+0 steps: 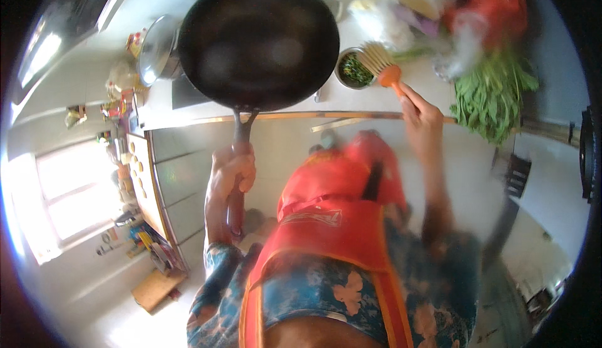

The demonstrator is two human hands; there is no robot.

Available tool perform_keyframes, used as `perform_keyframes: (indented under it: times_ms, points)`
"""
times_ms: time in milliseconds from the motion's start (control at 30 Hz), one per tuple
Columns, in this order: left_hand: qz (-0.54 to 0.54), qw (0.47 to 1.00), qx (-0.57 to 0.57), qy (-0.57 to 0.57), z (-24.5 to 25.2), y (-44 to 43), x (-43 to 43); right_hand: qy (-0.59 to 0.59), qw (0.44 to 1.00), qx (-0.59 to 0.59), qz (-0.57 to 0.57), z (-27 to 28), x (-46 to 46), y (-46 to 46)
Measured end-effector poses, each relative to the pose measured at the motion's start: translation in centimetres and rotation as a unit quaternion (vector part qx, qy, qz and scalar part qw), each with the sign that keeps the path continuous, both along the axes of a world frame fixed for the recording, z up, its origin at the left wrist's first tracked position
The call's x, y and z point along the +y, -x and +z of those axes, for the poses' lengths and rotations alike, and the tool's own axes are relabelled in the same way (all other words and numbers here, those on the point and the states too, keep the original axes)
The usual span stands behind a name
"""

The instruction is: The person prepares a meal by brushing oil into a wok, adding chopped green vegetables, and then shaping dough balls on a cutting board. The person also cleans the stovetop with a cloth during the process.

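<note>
My left hand grips the handle of a dark wok, which is lifted in front of the counter's edge and hides part of the worktop. The wok's inside looks bare and dark. In my right hand is a brush with an orange handle and pale stiff bristles. Its bristle tips overlap the rim of a small metal bowl in this view; I cannot tell whether they touch. Chopped green herbs fill the bottom of that bowl.
Leafy greens hang over the counter edge at the right. Behind them lie a red plastic bag and blurred clear bags. A glass lid stands left of the wok. Round pieces rest on a board along the left side.
</note>
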State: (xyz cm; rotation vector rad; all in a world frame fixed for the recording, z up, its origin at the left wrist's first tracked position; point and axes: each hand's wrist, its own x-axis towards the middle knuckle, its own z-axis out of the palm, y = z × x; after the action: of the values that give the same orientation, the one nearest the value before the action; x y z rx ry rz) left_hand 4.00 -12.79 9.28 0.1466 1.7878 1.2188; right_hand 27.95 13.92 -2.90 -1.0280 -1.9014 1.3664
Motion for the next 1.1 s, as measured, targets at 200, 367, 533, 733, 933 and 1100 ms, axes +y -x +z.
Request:
perform_keyframes:
  times_ms: [200,367,533,733,933,1100]
  points:
    - [0.075,0.967,-0.163,-0.179,-3.1,3.9,0.7,0.038,0.994,-0.076,-0.07,-0.4,-0.3,0.0]
    - [0.078,0.942,-0.225,-0.238,-6.6,9.0,2.3,0.042,0.992,-0.112,-0.041,-0.7,-1.3,0.6]
    - [0.061,0.953,-0.201,-0.218,-8.8,14.2,3.9,0.106,0.984,-0.116,-0.082,1.2,-3.5,4.1]
    - [0.044,0.951,-0.223,-0.209,-10.2,18.7,5.4,0.189,0.964,-0.091,-0.161,2.1,-5.5,6.5]
    - [0.038,0.951,-0.228,-0.207,-10.6,20.0,5.3,0.245,0.948,-0.083,-0.184,3.8,-5.5,8.6]
    - [-0.026,0.974,-0.149,-0.168,-9.2,19.0,4.2,0.221,0.971,-0.001,-0.095,8.1,-4.2,15.3]
